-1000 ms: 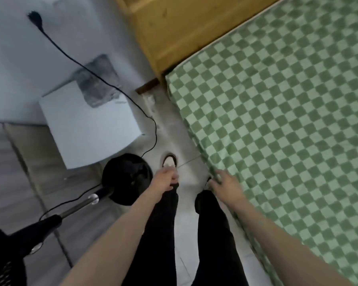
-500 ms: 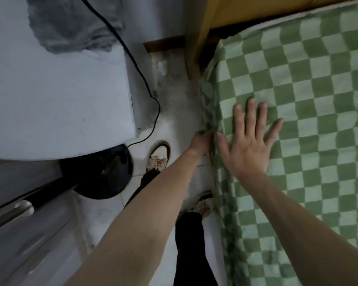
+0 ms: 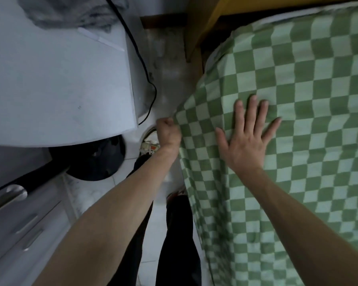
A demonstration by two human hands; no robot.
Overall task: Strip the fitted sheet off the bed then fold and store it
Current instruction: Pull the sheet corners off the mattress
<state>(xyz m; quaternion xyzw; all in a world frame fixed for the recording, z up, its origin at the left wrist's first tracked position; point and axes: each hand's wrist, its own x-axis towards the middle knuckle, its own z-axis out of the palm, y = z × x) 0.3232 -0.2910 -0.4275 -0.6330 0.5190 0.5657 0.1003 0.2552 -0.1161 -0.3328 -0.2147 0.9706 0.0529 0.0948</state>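
The fitted sheet [image 3: 310, 83], checked in dark and pale green, covers the bed on the right. My left hand [image 3: 168, 133] is a fist clenched on the sheet's side edge near the head corner and holds it out from the mattress, so the cloth stretches into a point. My right hand [image 3: 246, 137] lies flat on top of the sheet with fingers spread, just right of that edge. At the top corner the sheet has slipped back and a strip of white mattress [image 3: 293, 16] shows.
A yellow wooden headboard [image 3: 203, 27] stands at the bed's top. A white bedside table [image 3: 56, 79] with a grey cloth and a black cable [image 3: 141, 58] is on the left. A black fan base [image 3: 95, 159] sits on the narrow pale floor beside my feet.
My left hand has closed on the sheet's edge and pulled it leftward off the mattress side. The head corner of the sheet has come loose. My right hand stays flat on top.
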